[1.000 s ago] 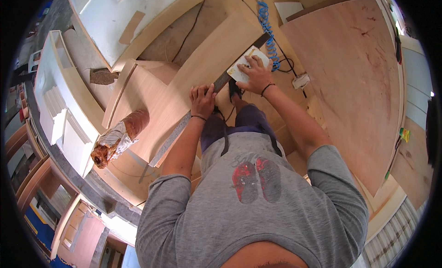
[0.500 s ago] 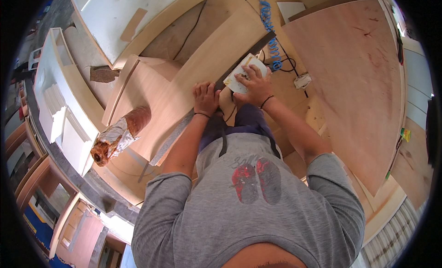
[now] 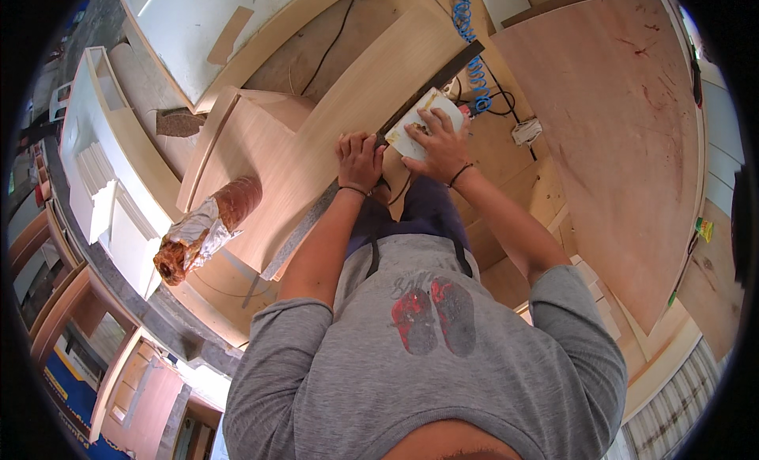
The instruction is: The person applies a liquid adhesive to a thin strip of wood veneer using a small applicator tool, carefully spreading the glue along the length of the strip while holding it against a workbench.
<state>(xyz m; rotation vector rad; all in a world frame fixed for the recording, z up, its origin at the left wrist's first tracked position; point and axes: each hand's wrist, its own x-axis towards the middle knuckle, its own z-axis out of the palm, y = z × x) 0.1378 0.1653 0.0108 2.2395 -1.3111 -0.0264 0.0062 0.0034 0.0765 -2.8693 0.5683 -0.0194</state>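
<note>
My right hand (image 3: 437,140) grips a white rectangular block (image 3: 407,146) with yellow-brown stains. Its fingers lie across the block's top and the thumb is at the near side. The block sits against the dark edge strip (image 3: 467,55) of a long pale wooden panel (image 3: 371,84); what lies under it is hidden. To its left, my left hand (image 3: 360,161) rests on the panel near the same edge, fingers stretched out side by side and holding nothing visible. My legs show just below the hands.
A roll wrapped in torn silvery film (image 3: 207,227) lies on the panel's left part. Blue coiled hose (image 3: 476,72) and dark cables run beyond the block. A large reddish-brown board (image 3: 617,143) leans at right. White-topped pieces (image 3: 103,159) stand at left.
The view has shifted slightly. My right hand and the white block have moved a little along the panel's edge strip. The left hand stays on the panel.
</note>
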